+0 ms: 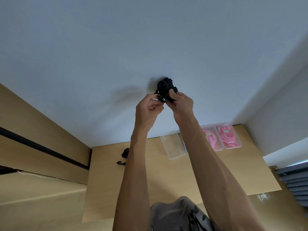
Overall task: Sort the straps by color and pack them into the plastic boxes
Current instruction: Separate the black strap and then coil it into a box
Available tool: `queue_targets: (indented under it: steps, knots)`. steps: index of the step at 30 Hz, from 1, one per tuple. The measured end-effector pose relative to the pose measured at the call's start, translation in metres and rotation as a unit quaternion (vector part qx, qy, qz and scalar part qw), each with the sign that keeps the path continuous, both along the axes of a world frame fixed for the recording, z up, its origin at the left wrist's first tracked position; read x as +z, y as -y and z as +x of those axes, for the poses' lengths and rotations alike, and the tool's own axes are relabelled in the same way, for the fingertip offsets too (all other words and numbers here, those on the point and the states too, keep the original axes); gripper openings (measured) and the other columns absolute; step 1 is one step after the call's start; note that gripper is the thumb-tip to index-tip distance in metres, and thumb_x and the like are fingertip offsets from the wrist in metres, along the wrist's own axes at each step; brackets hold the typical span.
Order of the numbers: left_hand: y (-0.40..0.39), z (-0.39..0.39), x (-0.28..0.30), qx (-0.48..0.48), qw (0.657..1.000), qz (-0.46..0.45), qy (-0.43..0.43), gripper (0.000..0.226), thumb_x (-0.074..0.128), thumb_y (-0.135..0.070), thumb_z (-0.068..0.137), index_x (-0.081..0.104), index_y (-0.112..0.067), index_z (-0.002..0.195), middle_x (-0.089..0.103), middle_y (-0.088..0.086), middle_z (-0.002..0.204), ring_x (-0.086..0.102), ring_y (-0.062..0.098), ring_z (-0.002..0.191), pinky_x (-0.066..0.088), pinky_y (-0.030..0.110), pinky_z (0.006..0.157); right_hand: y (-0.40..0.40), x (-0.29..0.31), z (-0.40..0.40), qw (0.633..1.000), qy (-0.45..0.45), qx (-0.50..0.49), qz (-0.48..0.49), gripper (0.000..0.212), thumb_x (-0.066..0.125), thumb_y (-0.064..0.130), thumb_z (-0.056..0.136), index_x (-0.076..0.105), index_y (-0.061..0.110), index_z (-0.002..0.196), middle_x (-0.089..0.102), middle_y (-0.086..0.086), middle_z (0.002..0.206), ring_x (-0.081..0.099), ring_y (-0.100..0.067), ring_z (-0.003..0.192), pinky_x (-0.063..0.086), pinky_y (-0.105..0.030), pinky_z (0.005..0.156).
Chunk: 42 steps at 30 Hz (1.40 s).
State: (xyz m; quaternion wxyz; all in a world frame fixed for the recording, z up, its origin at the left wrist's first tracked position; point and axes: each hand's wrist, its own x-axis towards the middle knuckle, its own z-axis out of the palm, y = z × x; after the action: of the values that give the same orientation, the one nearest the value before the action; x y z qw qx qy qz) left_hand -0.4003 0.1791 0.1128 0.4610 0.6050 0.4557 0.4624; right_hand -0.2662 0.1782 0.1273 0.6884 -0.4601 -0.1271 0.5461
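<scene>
Soft, dim, even daylight fills the view, brightest on the pale window ledge (pixel 283 154) right of the plain white wall (pixel 116 47). A faint blurred shadow lies on that wall, just left of the raised hands. Straight edges bow toward the frame's borders; detail is slightly soft throughout.

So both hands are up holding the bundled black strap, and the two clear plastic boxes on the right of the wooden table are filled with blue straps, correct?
Not quite. The head view shows the two clear plastic boxes at the right of the wooden table holding pink straps, not blue. The rest stands: both the left hand and right hand are raised, holding the bundled black strap.
</scene>
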Motion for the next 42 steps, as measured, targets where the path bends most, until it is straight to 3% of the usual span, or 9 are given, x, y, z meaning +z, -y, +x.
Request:
queue_targets:
  steps: [8, 13, 16, 19, 22, 25, 29, 35, 42]
  knots:
    - [0.001, 0.004, 0.018, -0.026, 0.995, 0.000, -0.094, 0.010, 0.073, -0.019, 0.078, 0.066, -0.016, 0.072, 0.060, -0.005, 0.061, 0.050, 0.011, 0.056, 0.041, 0.022, 0.054, 0.002, -0.005, 0.010, 0.974, 0.225, 0.009, -0.013, 0.016, 0.076, 0.004, 0.081, 0.072, 0.006, 0.097, 0.074, -0.014, 0.094, 0.071, -0.027, 0.088, 0.060, -0.041, 0.085]
    - [-0.003, -0.004, 0.042, -0.111, 0.991, 0.017, -0.076, 0.010, 0.069, -0.021, 0.080, 0.065, -0.015, 0.073, 0.060, 0.000, 0.059, 0.054, 0.014, 0.057, 0.047, 0.025, 0.057, 0.002, -0.001, 0.013, 0.911, 0.413, 0.021, -0.001, 0.020, 0.073, 0.013, 0.079, 0.076, 0.011, 0.098, 0.075, -0.001, 0.087, 0.071, -0.016, 0.085, 0.059, -0.034, 0.077]
    - [-0.003, -0.003, 0.046, -0.145, 0.981, 0.018, -0.126, 0.011, 0.072, -0.015, 0.084, 0.065, -0.010, 0.078, 0.068, 0.009, 0.070, 0.061, 0.017, 0.063, 0.051, 0.028, 0.063, 0.001, 0.004, 0.010, 0.886, 0.463, 0.032, 0.011, 0.014, 0.075, 0.015, 0.078, 0.076, 0.011, 0.091, 0.074, 0.000, 0.079, 0.070, -0.014, 0.077, 0.056, -0.027, 0.066]
    - [-0.007, -0.009, 0.050, -0.143, 0.973, 0.038, -0.175, 0.009, 0.075, -0.019, 0.086, 0.071, -0.015, 0.078, 0.071, -0.001, 0.073, 0.065, 0.011, 0.067, 0.049, 0.021, 0.063, -0.002, 0.008, 0.016, 0.861, 0.495, 0.109, 0.035, 0.016, 0.074, 0.011, 0.078, 0.077, 0.010, 0.095, 0.075, -0.002, 0.081, 0.069, -0.012, 0.076, 0.055, -0.024, 0.067]
    - [-0.017, -0.019, 0.058, -0.098, 0.984, 0.054, -0.136, 0.018, 0.069, -0.022, 0.090, 0.070, -0.012, 0.075, 0.067, 0.000, 0.068, 0.061, 0.007, 0.061, 0.045, 0.018, 0.059, -0.001, 0.010, 0.024, 0.866, 0.428, 0.249, 0.067, 0.023, 0.069, 0.001, 0.080, 0.078, 0.009, 0.100, 0.076, -0.008, 0.090, 0.070, -0.013, 0.086, 0.057, -0.026, 0.081]
    - [-0.026, -0.027, 0.056, -0.047, 0.992, 0.031, -0.114, 0.026, 0.067, -0.027, 0.090, 0.066, -0.010, 0.071, 0.058, 0.008, 0.064, 0.050, 0.013, 0.060, 0.043, 0.029, 0.062, 0.001, 0.009, 0.027, 0.867, 0.352, 0.342, 0.080, 0.025, 0.068, 0.000, 0.084, 0.077, 0.010, 0.105, 0.075, -0.013, 0.099, 0.070, -0.014, 0.090, 0.055, -0.019, 0.078]
    - [-0.030, -0.041, 0.048, -0.070, 0.994, -0.049, -0.075, 0.007, 0.072, -0.022, 0.088, 0.066, -0.019, 0.086, 0.063, 0.006, 0.065, 0.054, 0.010, 0.057, 0.042, 0.017, 0.056, 0.002, 0.003, 0.029, 0.856, 0.320, 0.399, 0.072, 0.023, 0.070, 0.002, 0.086, 0.076, 0.008, 0.107, 0.074, -0.019, 0.104, 0.071, -0.022, 0.094, 0.056, -0.024, 0.082]
    - [-0.032, -0.040, 0.031, -0.044, 0.997, -0.069, 0.003, 0.006, 0.068, -0.001, 0.085, 0.068, -0.007, 0.085, 0.063, 0.001, 0.079, 0.055, 0.015, 0.065, 0.047, 0.021, 0.060, 0.002, -0.011, 0.023, 0.878, 0.233, 0.408, 0.094, 0.024, 0.066, 0.000, 0.089, 0.073, 0.001, 0.112, 0.073, -0.021, 0.107, 0.070, -0.033, 0.098, 0.056, -0.034, 0.084]
    - [-0.033, -0.039, 0.008, -0.041, 0.976, -0.157, 0.147, 0.013, 0.061, -0.002, 0.093, 0.073, -0.005, 0.089, 0.070, 0.009, 0.091, 0.065, 0.025, 0.087, 0.052, 0.038, 0.085, 0.000, -0.021, 0.020, 0.912, 0.156, 0.362, 0.110, 0.024, 0.067, 0.006, 0.088, 0.071, -0.003, 0.110, 0.069, -0.022, 0.103, 0.068, -0.035, 0.096, 0.056, -0.039, 0.085]
